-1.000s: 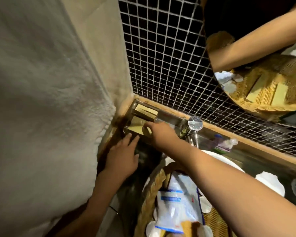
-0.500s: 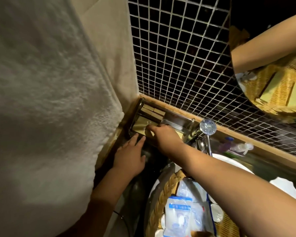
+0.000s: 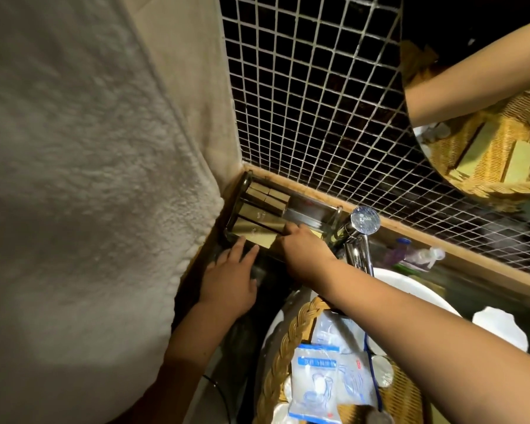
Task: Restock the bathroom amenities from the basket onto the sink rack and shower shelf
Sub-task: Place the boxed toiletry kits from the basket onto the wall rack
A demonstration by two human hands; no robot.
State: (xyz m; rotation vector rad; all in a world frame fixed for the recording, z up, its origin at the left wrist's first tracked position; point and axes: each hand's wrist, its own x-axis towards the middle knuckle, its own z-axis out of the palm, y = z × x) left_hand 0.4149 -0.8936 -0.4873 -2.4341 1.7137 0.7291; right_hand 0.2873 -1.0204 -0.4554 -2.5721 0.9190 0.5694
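Observation:
A metal sink rack (image 3: 306,209) sits in the wall corner and holds several tan amenity boxes (image 3: 259,214). My right hand (image 3: 303,249) lies over the rack's front, its fingers on the nearest flat box (image 3: 257,235). My left hand (image 3: 231,278) rests just below the rack's front rail, fingers straight and touching its edge. A wicker basket (image 3: 283,344) stands in the white sink below, with clear plastic amenity packets (image 3: 328,384) and round white items inside.
A large white towel (image 3: 83,179) hangs on the left, close to the rack. A chrome tap (image 3: 360,237) stands right of the rack. Small bottles (image 3: 410,255) lie on the ledge under the mosaic tile wall. A round mirror (image 3: 487,102) hangs at upper right.
My right hand has shifted a little along the front box in the rack. The left hand stays at the rack's front edge. The view has drifted to the left.

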